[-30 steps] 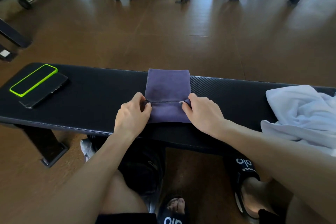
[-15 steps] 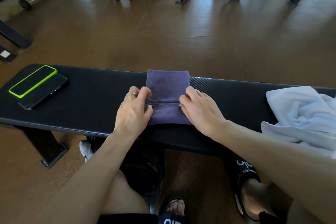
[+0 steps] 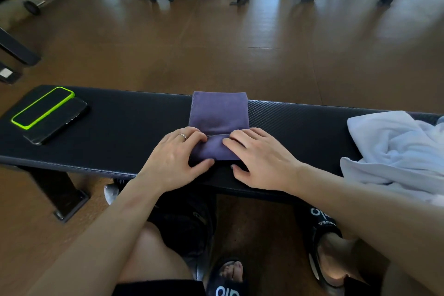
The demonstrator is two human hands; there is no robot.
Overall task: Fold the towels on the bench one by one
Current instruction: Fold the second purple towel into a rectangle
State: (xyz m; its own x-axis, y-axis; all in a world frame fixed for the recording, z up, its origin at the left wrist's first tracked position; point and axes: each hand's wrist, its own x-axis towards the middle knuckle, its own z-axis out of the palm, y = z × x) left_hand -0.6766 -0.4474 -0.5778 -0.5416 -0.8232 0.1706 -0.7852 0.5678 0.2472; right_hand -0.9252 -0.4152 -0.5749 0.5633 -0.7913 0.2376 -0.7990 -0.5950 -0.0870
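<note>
On the black padded table [image 3: 120, 132], seen from the head camera, a purple towel [image 3: 218, 113] lies across the middle, its near part turned up over the rest so that a folded edge runs between the two hands. The left hand [image 3: 175, 158] lies flat on the towel's near left corner, fingers [image 3: 192, 136] straight and pressing down on the fold, thumb stretched along the near edge; it grips nothing. The right hand [image 3: 259, 158] mirrors it on the near right corner, fingers extended over the cloth, thumb on the table just below; it too only presses. A crumpled white towel [image 3: 394, 149] waits at the right end, well apart, unfolded. Two phones [image 3: 50, 115] lie side by side at the left end.

The purple towel looks thin, soft and light, so it should crease easily but may spring open or slide on the smooth padding. For the next fold, pinching both corners of the doubled near edge seems the surest hold.
</note>
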